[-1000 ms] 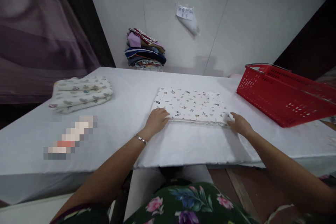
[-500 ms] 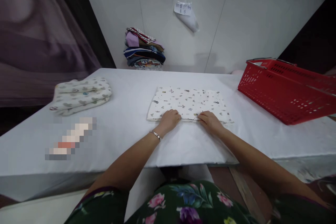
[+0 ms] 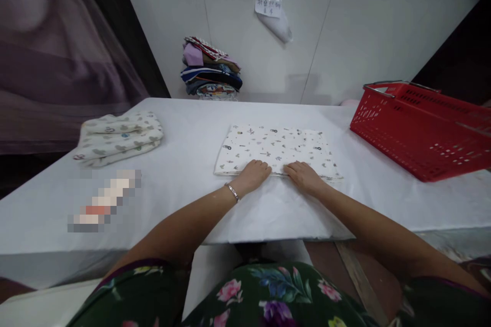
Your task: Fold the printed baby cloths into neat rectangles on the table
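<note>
A folded white cloth with small prints (image 3: 278,145) lies flat in the middle of the white table (image 3: 184,163). My left hand (image 3: 253,174) rests on its near edge, left of centre, fingers curled over the hem. My right hand (image 3: 305,176) sits beside it on the same edge, fingers also bent onto the cloth. The two hands are close together, almost touching. A bracelet shows on my left wrist.
A folded patterned cloth pile (image 3: 118,135) lies at the table's left. A red plastic basket (image 3: 422,130) stands at the right. A stack of coloured fabrics (image 3: 210,74) sits at the far wall under a paper note (image 3: 268,6). A blurred item (image 3: 103,202) lies front left.
A second ago my hands were at the two near corners of the cloth; they have slid inward along the near edge and now sit side by side at its middle.
</note>
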### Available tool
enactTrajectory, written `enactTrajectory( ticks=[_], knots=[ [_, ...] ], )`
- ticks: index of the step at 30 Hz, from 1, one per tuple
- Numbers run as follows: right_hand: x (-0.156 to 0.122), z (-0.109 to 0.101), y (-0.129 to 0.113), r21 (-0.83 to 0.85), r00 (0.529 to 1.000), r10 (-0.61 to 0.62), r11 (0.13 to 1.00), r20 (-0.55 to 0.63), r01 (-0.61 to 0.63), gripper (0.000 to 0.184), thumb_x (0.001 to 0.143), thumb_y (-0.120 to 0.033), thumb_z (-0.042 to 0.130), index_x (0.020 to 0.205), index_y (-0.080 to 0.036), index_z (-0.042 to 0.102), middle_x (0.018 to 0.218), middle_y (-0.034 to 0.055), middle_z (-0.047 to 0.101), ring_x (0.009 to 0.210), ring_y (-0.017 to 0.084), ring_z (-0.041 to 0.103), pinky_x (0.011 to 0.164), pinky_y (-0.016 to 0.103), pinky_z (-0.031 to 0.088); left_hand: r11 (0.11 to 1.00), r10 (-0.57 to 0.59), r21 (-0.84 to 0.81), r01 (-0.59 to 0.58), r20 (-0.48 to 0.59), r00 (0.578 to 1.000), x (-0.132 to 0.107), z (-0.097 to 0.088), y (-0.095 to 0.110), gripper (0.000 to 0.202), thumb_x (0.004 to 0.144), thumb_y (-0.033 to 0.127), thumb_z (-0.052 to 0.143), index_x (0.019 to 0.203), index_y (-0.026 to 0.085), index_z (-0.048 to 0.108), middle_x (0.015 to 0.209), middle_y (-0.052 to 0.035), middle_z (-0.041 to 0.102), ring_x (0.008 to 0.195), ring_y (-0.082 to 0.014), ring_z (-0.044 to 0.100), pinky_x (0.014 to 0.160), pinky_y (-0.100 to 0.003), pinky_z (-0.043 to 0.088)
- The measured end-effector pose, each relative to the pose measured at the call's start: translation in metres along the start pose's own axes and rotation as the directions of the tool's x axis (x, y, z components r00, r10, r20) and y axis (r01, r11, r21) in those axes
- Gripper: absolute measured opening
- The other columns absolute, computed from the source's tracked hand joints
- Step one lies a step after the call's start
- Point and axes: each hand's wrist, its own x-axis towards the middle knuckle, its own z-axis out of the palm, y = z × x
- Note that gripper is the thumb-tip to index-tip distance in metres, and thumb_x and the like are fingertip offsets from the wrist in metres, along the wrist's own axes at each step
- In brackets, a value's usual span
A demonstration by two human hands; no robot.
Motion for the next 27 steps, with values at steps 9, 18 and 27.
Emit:
enactTrajectory(
  ticks=[9,18,27],
  knots=[
    [0.001,-0.004,-0.003,-0.038,0.998,0.013,0.999,0.055,-0.011,0.027,0.092,-0.013,0.039,0.113,-0.014,0.056,0.102,0.0112,0.065,0.086,0.021,0.056,0.076,0.031,0.035,1.000,-0.020,-0.016,0.020,-0.046,0.999,-0.004,0.005,-0.001,0.018,0.088,0.005,0.039,0.095,0.016,0.051,0.089,-0.0059,0.058,0.080,-0.0186,0.052,0.069,-0.032,0.036],
    [-0.008,0.010,-0.002,-0.025,0.995,-0.014,1.000,-0.098,0.011,0.033,0.090,-0.011,0.036,0.117,-0.012,0.056,0.103,0.0130,0.066,0.089,0.022,0.058,0.079,0.034,0.042,1.000,-0.019,-0.013,0.018,-0.095,0.995,-0.009,0.013,0.000,0.018,0.087,0.006,0.040,0.096,0.016,0.052,0.090,-0.0055,0.057,0.084,-0.0197,0.050,0.072,-0.033,0.036],
    [-0.011,0.019,0.003,0.057,0.987,-0.030,0.998,-0.160,0.040,0.035,0.091,-0.011,0.033,0.118,-0.013,0.056,0.104,0.0134,0.065,0.094,0.023,0.058,0.086,0.040,0.045,0.996,-0.075,-0.049,0.071,-0.102,0.992,-0.006,0.010,0.004,0.023,0.085,0.003,0.038,0.094,0.018,0.053,0.094,-0.0069,0.056,0.084,-0.0203,0.049,0.071,-0.035,0.036]
  ],
)
